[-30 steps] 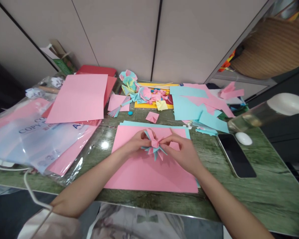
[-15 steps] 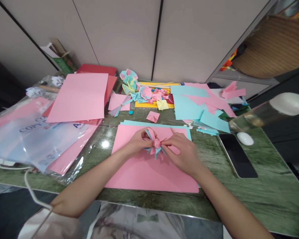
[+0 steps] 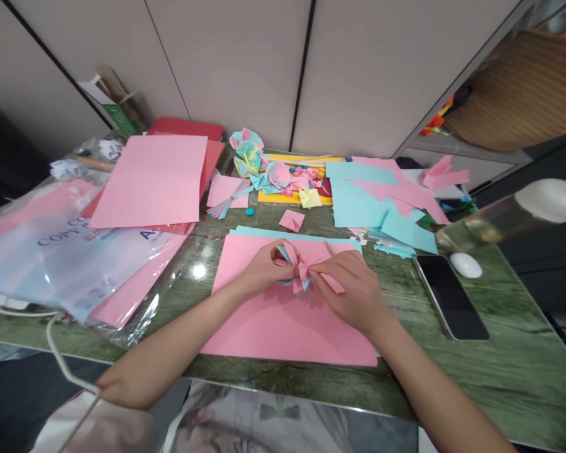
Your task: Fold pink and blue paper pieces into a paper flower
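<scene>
A pink and blue folded paper flower (image 3: 303, 272) is held between my two hands, over the stacked pink paper sheets (image 3: 283, 333). My left hand (image 3: 270, 265) is closed round its left side, thumb and fingers pinching the petals. From the right, my right hand (image 3: 351, 283) pinches a pink petal near the flower's middle between thumb and forefinger. Fingers hide parts of the petals. Just beyond lies a small folded pink paper square (image 3: 292, 220), with a folded yellow square (image 3: 310, 198) behind it.
Finished paper flowers (image 3: 249, 157) and a yellow tray (image 3: 273, 197) of small coloured pieces stand at the back. Blue paper scraps (image 3: 358, 204), a phone (image 3: 453, 299), a white mouse (image 3: 466, 266) and a clear bottle (image 3: 495, 220) are on the right. A plastic paper bag (image 3: 70, 251) lies left.
The flower is turned slightly in my fingers, with its middle a little further right. Both hands keep their pinch; the whole view has shifted slightly.
</scene>
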Demonstrator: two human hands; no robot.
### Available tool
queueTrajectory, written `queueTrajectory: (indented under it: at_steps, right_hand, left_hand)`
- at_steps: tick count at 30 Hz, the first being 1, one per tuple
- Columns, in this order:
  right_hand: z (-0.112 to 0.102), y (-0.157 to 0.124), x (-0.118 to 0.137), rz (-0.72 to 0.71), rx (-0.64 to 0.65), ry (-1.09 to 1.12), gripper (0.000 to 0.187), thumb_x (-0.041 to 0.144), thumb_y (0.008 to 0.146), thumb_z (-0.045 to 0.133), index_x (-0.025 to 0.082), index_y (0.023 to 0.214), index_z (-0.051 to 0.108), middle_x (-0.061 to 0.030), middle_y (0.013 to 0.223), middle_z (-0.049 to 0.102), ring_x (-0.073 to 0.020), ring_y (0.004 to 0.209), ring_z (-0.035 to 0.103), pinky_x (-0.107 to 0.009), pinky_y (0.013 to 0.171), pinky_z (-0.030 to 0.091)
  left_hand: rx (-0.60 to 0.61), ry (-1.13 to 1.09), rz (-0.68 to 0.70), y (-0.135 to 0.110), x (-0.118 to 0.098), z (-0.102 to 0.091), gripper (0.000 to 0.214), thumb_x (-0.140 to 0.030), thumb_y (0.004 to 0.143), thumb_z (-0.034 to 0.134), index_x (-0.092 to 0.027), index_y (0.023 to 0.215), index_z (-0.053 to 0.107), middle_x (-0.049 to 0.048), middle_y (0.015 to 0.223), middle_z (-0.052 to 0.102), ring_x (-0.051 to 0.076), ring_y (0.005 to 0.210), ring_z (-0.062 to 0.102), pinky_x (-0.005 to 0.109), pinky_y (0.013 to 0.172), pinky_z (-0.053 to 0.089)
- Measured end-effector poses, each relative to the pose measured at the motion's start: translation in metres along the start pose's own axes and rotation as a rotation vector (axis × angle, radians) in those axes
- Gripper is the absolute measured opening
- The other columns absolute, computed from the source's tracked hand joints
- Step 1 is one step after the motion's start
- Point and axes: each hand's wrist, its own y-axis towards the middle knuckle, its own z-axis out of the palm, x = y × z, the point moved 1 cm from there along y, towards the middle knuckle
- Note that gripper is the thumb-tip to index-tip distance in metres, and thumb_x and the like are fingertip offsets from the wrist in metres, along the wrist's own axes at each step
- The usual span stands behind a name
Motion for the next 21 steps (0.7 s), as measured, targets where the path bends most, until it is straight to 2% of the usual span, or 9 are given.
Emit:
queueTrajectory:
  at_steps: [6, 9, 17, 19, 21]
  right_hand:
    - [0.006, -0.001, 0.004, 0.161, 0.01, 0.122, 0.009, 0.014, 0.079, 0.053, 0.02, 0.082, 0.059, -0.0017, 0.077, 0.065, -0.015, 0.075, 0.057, -0.032, 0.073, 0.039]
    - [0.009, -0.002, 0.005, 0.129, 0.016, 0.071, 0.009, 0.013, 0.078, 0.053, 0.02, 0.08, 0.059, -0.0022, 0.077, 0.063, -0.0153, 0.076, 0.055, -0.032, 0.073, 0.039]
    - [0.011, -0.006, 0.007, -0.096, 0.037, -0.177, 0.011, 0.011, 0.073, 0.054, 0.019, 0.08, 0.056, -0.0005, 0.072, 0.063, -0.0143, 0.068, 0.052, -0.034, 0.071, 0.035]
    - [0.009, -0.005, 0.008, -0.085, 0.012, -0.155, 0.012, 0.01, 0.073, 0.055, 0.02, 0.081, 0.056, -0.0002, 0.072, 0.063, -0.0144, 0.068, 0.053, -0.034, 0.072, 0.036]
    - [0.006, -0.004, 0.008, -0.005, -0.033, -0.061, 0.014, 0.009, 0.074, 0.055, 0.02, 0.082, 0.056, -0.0005, 0.072, 0.063, -0.0144, 0.07, 0.054, -0.033, 0.072, 0.038]
  left_hand:
    - [-0.029, 0.009, 0.049, -0.004, -0.004, 0.0, 0.021, -0.011, 0.056, 0.062, -0.015, 0.074, 0.051, -0.0041, 0.066, 0.056, 0.004, 0.044, 0.046, 0.015, 0.041, 0.033]
    - [-0.033, 0.04, 0.047, -0.006, -0.007, 0.001, 0.021, -0.009, 0.056, 0.059, -0.015, 0.074, 0.052, -0.0031, 0.069, 0.058, 0.005, 0.046, 0.051, 0.016, 0.042, 0.036]
    - [-0.067, 0.093, 0.12, -0.006, -0.007, 0.003, 0.021, -0.015, 0.055, 0.066, -0.014, 0.067, 0.048, 0.0004, 0.078, 0.061, 0.006, 0.051, 0.054, 0.015, 0.044, 0.038]
    - [-0.049, 0.059, 0.095, -0.005, -0.005, 0.002, 0.021, -0.016, 0.057, 0.066, -0.014, 0.07, 0.049, 0.0003, 0.078, 0.061, 0.006, 0.051, 0.055, 0.017, 0.046, 0.039]
    - [-0.026, 0.016, 0.056, -0.005, -0.004, 0.002, 0.021, -0.016, 0.058, 0.065, -0.015, 0.073, 0.05, -0.0002, 0.076, 0.06, 0.008, 0.051, 0.056, 0.018, 0.047, 0.04]
